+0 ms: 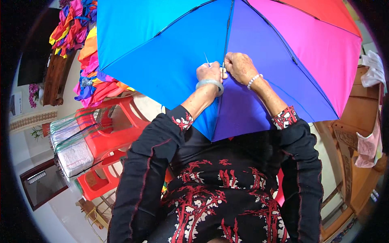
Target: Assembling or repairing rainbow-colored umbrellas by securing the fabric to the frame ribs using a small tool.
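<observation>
An opened umbrella (174,60) with blue, purple, pink and red panels spreads in front of me, its inner side and thin dark ribs facing me. My left hand (208,73) is closed beside the rib (227,34) at the blue-purple seam. From its fingers a thin needle (206,58) sticks up. My right hand (240,67) is closed too, its fingertips pinched at that same rib, almost touching the left fingers. What lies between the fingertips is partly hidden. A fine blue thread (289,96) trails over the purple panel near my right wrist.
Red plastic stools (106,139) stand at the left, beside a pale wrapped bundle (75,156) with coloured threads over it. Heaps of bright cloth (93,77) lie behind them. On the right is wooden furniture (360,109) with a white cloth (373,69) and a pink cloth (366,150).
</observation>
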{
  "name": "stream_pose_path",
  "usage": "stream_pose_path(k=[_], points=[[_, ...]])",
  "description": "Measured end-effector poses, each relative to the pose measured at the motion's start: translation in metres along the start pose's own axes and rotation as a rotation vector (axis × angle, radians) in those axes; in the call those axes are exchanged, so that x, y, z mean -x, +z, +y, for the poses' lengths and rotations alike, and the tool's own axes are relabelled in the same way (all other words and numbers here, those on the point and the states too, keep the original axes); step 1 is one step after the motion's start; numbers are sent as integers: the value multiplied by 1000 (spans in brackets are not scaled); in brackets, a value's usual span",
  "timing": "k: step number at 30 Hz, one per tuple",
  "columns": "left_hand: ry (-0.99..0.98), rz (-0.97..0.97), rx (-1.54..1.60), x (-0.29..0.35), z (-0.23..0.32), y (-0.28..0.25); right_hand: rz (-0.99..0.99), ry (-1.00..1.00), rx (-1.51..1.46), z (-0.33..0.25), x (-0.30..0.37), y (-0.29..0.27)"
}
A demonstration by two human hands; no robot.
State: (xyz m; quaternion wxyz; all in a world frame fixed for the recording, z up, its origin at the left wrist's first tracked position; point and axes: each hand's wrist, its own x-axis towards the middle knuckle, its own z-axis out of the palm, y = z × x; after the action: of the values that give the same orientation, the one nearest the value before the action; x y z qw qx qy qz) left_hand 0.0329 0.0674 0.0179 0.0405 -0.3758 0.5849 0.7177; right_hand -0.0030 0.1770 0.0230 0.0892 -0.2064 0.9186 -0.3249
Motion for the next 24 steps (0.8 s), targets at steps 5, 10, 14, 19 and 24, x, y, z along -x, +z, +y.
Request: stream_pose_path(k=[5, 10, 14, 19, 24], points=[[49, 9, 55, 2, -3, -10, 43, -29, -63, 5, 2, -5], [9, -79, 71, -1, 2, -19, -50, 55, -177, 1, 2, -13], [-11, -117, 69, -1, 6, -20, -58, 74, -208, -2, 4, -16], [-22, -125, 60, 0, 9, -23, -19, 7, -169, 2, 4, -10], [-24, -108, 31, 4, 9, -23, -32, -10, -139, 6, 2, -7]])
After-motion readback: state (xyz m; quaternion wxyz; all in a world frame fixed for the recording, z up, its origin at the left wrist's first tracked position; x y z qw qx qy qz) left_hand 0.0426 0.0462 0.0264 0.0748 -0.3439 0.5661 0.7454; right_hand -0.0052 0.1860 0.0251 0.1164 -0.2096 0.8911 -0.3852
